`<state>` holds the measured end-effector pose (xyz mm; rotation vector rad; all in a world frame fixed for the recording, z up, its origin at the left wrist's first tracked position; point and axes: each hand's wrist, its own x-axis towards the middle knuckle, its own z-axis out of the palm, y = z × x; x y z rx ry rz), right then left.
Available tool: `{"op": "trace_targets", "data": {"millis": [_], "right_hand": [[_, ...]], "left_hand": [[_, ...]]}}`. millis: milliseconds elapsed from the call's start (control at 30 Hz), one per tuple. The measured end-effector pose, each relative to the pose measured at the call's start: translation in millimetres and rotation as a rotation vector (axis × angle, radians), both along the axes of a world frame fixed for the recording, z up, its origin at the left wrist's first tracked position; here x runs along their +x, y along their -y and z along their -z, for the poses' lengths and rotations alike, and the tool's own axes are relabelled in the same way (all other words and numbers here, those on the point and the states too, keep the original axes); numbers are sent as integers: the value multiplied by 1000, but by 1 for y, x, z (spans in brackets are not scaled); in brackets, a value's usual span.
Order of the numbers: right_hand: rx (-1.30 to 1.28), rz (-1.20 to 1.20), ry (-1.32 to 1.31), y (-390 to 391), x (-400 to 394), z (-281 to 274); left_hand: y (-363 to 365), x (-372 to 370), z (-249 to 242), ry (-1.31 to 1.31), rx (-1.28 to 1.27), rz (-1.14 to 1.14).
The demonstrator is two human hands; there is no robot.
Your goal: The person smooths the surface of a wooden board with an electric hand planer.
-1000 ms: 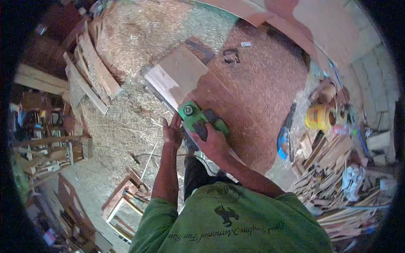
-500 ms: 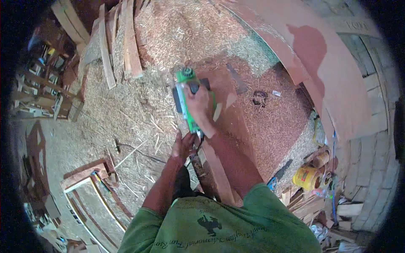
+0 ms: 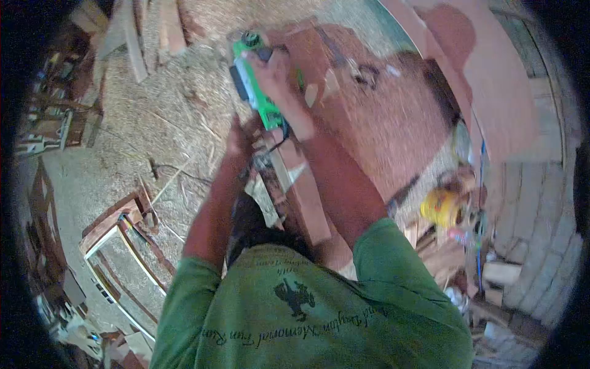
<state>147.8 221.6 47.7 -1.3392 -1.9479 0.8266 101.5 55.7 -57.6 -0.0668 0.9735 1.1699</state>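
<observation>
My right hand [image 3: 276, 77] is wrapped round the handle of a green electric planer [image 3: 268, 114]. The planer lies over the far end of a long wooden board [image 3: 310, 212] that runs back toward my body. A dark cord [image 3: 281, 142] curves from the planer's rear end. My left hand [image 3: 241, 138] is beside the cord, just behind and left of the planer, blurred, with its thumb apart from its fingers. The fingertips are partly in shadow.
Wood shavings [image 3: 178, 117] cover the floor all round. Long planks [image 3: 172, 27] lie at the far left, and a wooden frame [image 3: 132, 246] at the near left. A large reddish sheet [image 3: 498, 104] leans on the right, beyond a yellow container [image 3: 437, 208].
The view has shifted, so the planer and both hands appear higher and further left. More of the board shows behind the planer. My left hand has drawn apart from the planer's rear.
</observation>
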Motion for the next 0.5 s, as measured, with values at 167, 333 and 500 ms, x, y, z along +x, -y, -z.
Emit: {"op": "trace_targets", "data": {"millis": [167, 333, 500], "right_hand": [[-375, 99, 215, 234, 192, -62], [-502, 175, 280, 420, 339, -67], [-515, 214, 414, 456, 361, -46]], "left_hand": [[-23, -3, -14, -224, 29, 4], [-26, 21, -26, -461, 63, 173], [-33, 9, -16, -666, -23, 304]]}}
